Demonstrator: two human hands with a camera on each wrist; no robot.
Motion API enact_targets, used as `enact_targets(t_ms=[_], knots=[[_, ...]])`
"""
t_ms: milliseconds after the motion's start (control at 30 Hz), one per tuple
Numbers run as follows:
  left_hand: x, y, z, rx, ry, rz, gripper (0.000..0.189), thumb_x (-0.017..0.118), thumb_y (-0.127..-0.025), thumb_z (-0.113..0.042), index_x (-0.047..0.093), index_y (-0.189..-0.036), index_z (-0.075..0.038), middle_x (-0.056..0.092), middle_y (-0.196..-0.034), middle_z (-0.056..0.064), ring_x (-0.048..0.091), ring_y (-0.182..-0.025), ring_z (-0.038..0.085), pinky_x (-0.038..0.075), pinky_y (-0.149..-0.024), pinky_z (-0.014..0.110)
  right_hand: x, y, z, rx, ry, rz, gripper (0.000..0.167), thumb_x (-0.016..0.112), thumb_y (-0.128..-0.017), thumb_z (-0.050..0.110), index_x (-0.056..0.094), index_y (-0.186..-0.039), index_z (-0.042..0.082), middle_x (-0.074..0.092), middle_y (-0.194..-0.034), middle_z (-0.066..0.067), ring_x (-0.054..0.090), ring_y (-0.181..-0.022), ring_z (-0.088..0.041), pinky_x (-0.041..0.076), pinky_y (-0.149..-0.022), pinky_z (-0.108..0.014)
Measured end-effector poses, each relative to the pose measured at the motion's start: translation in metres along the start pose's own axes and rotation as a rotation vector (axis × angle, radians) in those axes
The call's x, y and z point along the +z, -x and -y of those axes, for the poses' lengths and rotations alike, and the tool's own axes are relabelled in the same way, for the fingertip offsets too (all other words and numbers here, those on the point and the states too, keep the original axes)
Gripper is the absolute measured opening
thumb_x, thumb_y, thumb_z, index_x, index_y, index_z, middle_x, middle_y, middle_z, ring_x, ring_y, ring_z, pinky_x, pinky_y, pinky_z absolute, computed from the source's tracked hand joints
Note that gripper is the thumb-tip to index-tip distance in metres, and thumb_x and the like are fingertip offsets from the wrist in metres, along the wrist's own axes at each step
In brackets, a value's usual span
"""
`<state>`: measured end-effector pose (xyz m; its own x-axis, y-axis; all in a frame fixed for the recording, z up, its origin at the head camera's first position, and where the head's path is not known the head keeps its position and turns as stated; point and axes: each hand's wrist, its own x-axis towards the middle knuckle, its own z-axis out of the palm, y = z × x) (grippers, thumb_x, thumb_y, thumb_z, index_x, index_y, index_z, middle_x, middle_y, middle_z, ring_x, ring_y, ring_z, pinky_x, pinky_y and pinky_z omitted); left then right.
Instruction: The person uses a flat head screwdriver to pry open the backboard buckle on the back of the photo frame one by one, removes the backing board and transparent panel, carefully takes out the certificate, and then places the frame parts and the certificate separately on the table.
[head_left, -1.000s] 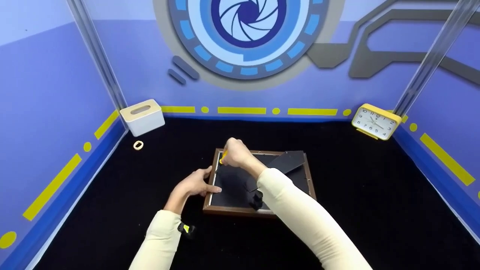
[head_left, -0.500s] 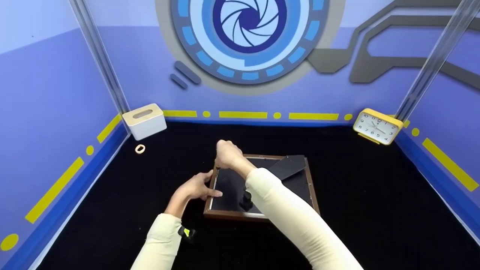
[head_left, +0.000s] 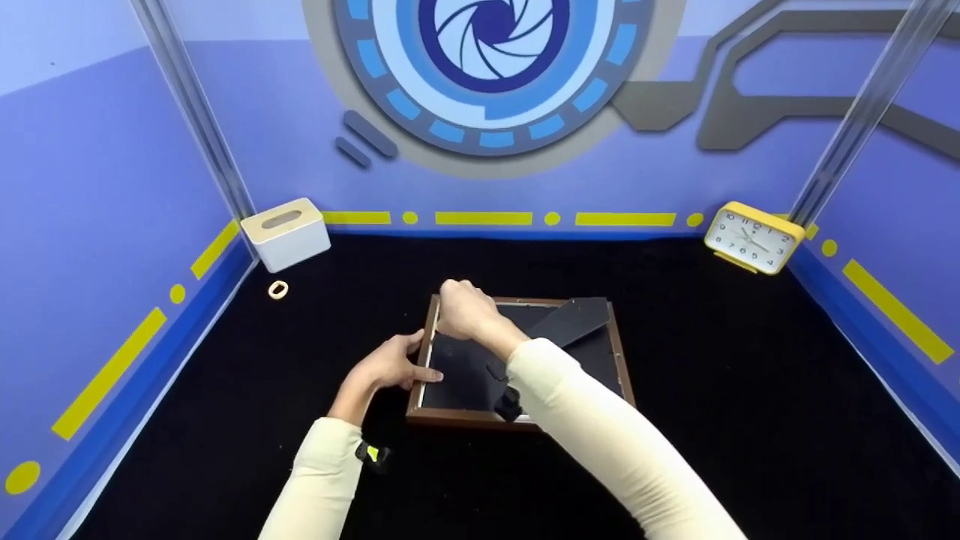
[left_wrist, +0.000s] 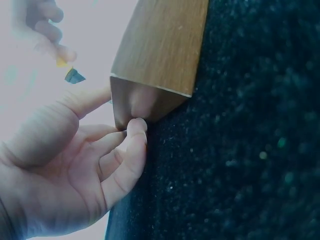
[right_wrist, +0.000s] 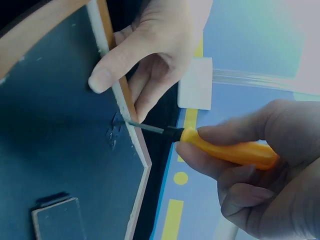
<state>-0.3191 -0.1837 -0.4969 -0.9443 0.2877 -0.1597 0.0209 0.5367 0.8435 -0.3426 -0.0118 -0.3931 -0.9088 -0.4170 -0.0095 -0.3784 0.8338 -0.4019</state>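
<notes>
A picture frame with brown wooden edges (head_left: 480, 418) lies face down, its black backing board (head_left: 459, 375) upward. My left hand (head_left: 394, 364) grips the frame's left side, thumb on the back and fingers against the outer edge. My right hand (head_left: 466, 311) is over the far left corner. In the right wrist view it holds a yellow-handled screwdriver (right_wrist: 235, 152) by the handle. The metal shaft (right_wrist: 147, 127) reaches the inner edge of the frame, near a small dark metal piece (right_wrist: 114, 131) on the backing. From the head view the screwdriver is hidden by the right hand.
A black stand leg (head_left: 574, 322) lies slanted across the backing. At the back left are a white tissue box (head_left: 289, 240) and a small beige ring (head_left: 278, 289). A yellow clock (head_left: 754, 238) stands at the back right. Patterned walls (head_left: 525, 180) enclose the black cloth.
My right hand has shifted left and then slightly back right at the frame's corner, turning so the yellow handle is hidden from the head view. The left hand keeps its grip on the frame.
</notes>
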Motion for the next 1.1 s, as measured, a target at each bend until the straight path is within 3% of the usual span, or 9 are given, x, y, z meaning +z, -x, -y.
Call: enact_targets(t_ms=[133,267,367,433,600,867,933,1100], knots=[[0.000,0.000,-0.001,-0.012,0.004,0.007,0.099,0.087,-0.080,-0.019,0.026,-0.155,0.005,0.046,-0.146,0.026,0.054,-0.049,0.014,0.052,-0.053,0.028,-0.007,0.009,-0.021,-0.098,-0.092,-0.023,0.027,0.071,-0.074,0.006,0.054,-0.054,0.012,0.041,-0.049,0.007,0.035,-0.047,-0.011,0.031,-0.044,-0.026],[0.000,0.000,-0.001,-0.014,-0.014,0.016,0.101,0.087,-0.080,-0.020,0.024,-0.155,0.005,0.044,-0.147,0.028,0.055,-0.050,0.013,0.051,-0.053,0.026,-0.019,0.018,-0.052,-0.168,-0.240,-0.075,0.010,0.081,-0.076,0.010,0.075,-0.072,0.003,0.061,-0.063,0.004,0.046,-0.053,-0.007,0.039,-0.051,-0.021],[-0.001,0.001,-0.001,-0.001,0.016,0.022,0.100,0.086,-0.081,-0.016,0.022,-0.155,0.008,0.044,-0.146,0.029,0.055,-0.049,0.013,0.050,-0.052,0.026,-0.028,0.025,-0.079,-0.137,-0.337,-0.098,0.021,0.085,-0.078,0.014,0.080,-0.093,0.001,0.074,-0.082,-0.003,0.058,-0.064,-0.010,0.051,-0.063,-0.024],[-0.001,0.001,-0.001,0.009,0.035,0.023,0.100,0.086,-0.081,-0.014,0.022,-0.154,0.010,0.045,-0.145,0.030,0.055,-0.050,0.012,0.050,-0.052,0.026,-0.032,0.031,-0.097,-0.104,-0.398,-0.108,0.026,0.086,-0.078,0.018,0.079,-0.096,0.001,0.075,-0.086,-0.006,0.063,-0.068,-0.011,0.054,-0.067,-0.027],[0.000,0.001,0.000,0.000,0.028,0.015,0.100,0.086,-0.081,-0.014,0.021,-0.154,0.010,0.042,-0.147,0.031,0.055,-0.050,0.013,0.051,-0.053,0.027,-0.035,0.051,-0.146,-0.063,-0.505,-0.190,0.020,0.086,-0.077,0.019,0.080,-0.088,0.003,0.074,-0.077,-0.004,0.063,-0.064,-0.014,0.050,-0.057,-0.024],[-0.001,0.000,0.000,0.003,0.026,0.030,0.101,0.086,-0.081,-0.016,0.020,-0.154,0.009,0.038,-0.149,0.031,0.052,-0.049,0.012,0.049,-0.052,0.025,-0.024,0.085,-0.219,0.059,-0.592,-0.290,0.018,0.084,-0.075,0.013,0.079,-0.087,0.001,0.074,-0.078,-0.005,0.063,-0.071,-0.012,0.047,-0.063,-0.021],[-0.002,0.000,0.000,0.007,0.029,0.033,0.102,0.086,-0.081,-0.016,0.020,-0.154,0.010,0.039,-0.148,0.032,0.052,-0.048,0.012,0.050,-0.052,0.025,-0.022,0.091,-0.230,0.074,-0.575,-0.282,0.015,0.084,-0.075,0.010,0.078,-0.086,0.001,0.073,-0.076,-0.005,0.061,-0.068,-0.011,0.046,-0.060,-0.021],[-0.002,0.000,0.000,-0.008,0.013,0.035,0.102,0.085,-0.082,-0.016,0.019,-0.155,0.009,0.038,-0.149,0.031,0.053,-0.049,0.012,0.050,-0.053,0.025,-0.018,0.107,-0.246,0.041,-0.544,-0.133,0.012,0.074,-0.086,0.003,0.070,-0.093,-0.006,0.071,-0.078,-0.012,0.061,-0.061,-0.016,0.052,-0.053,-0.025]])
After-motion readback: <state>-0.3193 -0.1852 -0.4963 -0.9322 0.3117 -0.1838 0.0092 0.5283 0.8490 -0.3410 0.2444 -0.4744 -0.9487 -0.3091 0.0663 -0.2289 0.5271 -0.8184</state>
